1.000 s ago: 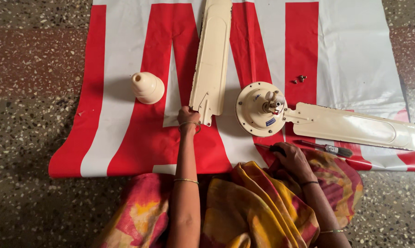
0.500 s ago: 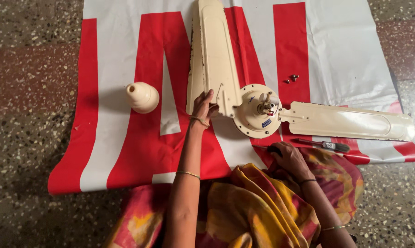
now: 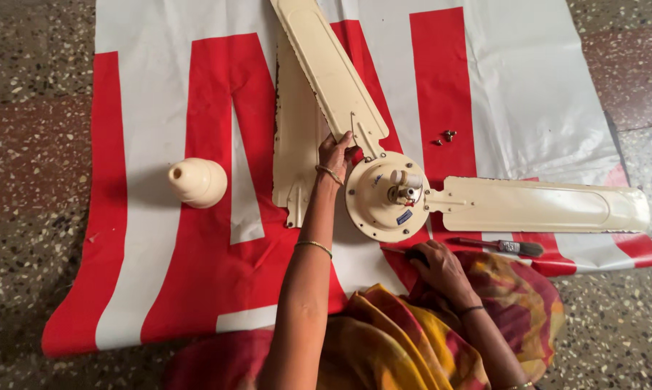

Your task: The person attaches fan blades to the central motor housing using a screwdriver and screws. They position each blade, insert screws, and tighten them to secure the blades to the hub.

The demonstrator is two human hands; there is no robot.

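My left hand (image 3: 335,153) grips the bracket end of a cream fan blade (image 3: 326,68). The blade is tilted, and its bracket touches the rim of the round cream fan motor (image 3: 373,206). A second loose blade (image 3: 293,155) lies flat beneath it. Another blade (image 3: 542,206) is fixed to the motor and points right. My right hand (image 3: 441,269) rests just below the motor, closed on the dark handle of a screwdriver (image 3: 413,254).
Everything lies on a red and white sheet (image 3: 160,108) spread over a speckled stone floor (image 3: 30,180). A cream cone-shaped cover (image 3: 197,182) sits at the left. Small screws (image 3: 445,136) lie above the motor. A paintbrush (image 3: 503,246) lies under the right blade.
My left hand has swung the upper blade's bracket end right, up to the motor, uncovering the blade beneath. My right hand has stayed on the screwdriver.
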